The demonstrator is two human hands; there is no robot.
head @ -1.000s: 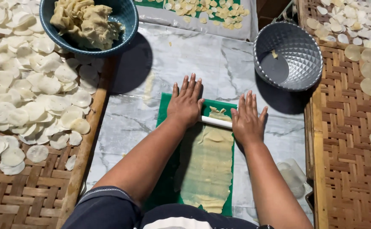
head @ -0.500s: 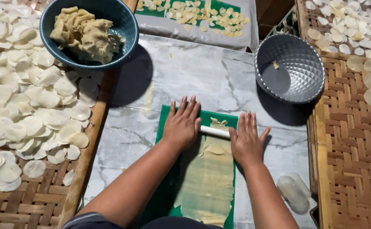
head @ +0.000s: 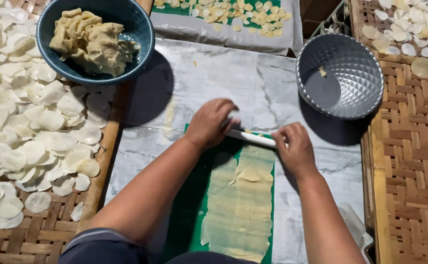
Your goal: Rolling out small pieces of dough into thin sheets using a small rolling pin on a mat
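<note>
In the head view, a long, thin sheet of pale dough (head: 241, 195) is seen spread flat on a green mat (head: 187, 205) over the marbled table (head: 214, 83), its edges ragged. A white rolling pin (head: 253, 139) is laid across the sheet's far end. The left hand (head: 211, 122) is curled around the pin's left end, fingers closed on it; the right hand (head: 294, 146) is closed around the right end, both wrists bent downward
</note>
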